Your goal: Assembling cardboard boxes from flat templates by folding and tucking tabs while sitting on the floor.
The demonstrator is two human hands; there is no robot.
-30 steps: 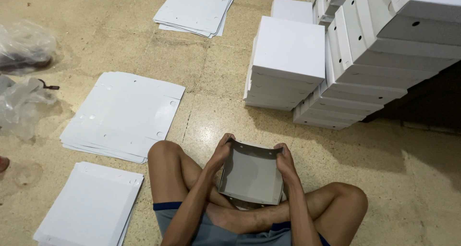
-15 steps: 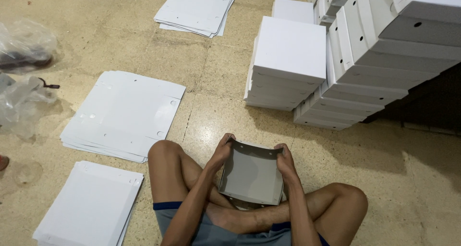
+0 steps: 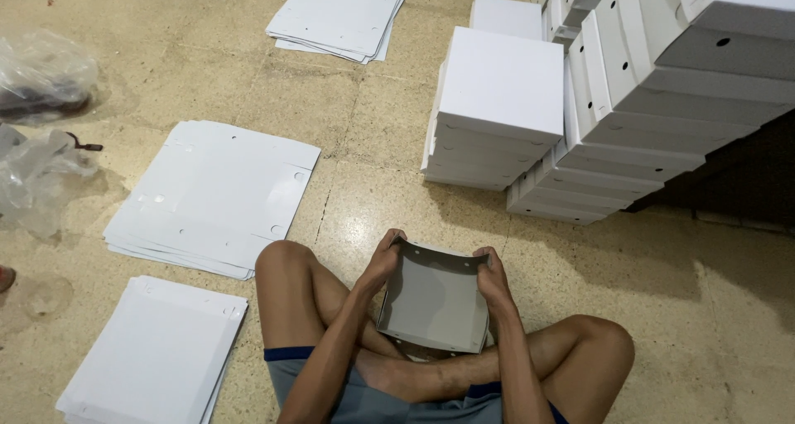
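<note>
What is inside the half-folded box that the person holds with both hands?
The half-folded box shows only its bare grey inner face; nothing lies in it. The left hand and right hand cover its upper corners. What is underneath cannot be seen.

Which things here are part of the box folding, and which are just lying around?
In use: half-folded box, left hand, right hand, flat blanks, finished boxes.
Lying about: plastic bags.
</note>
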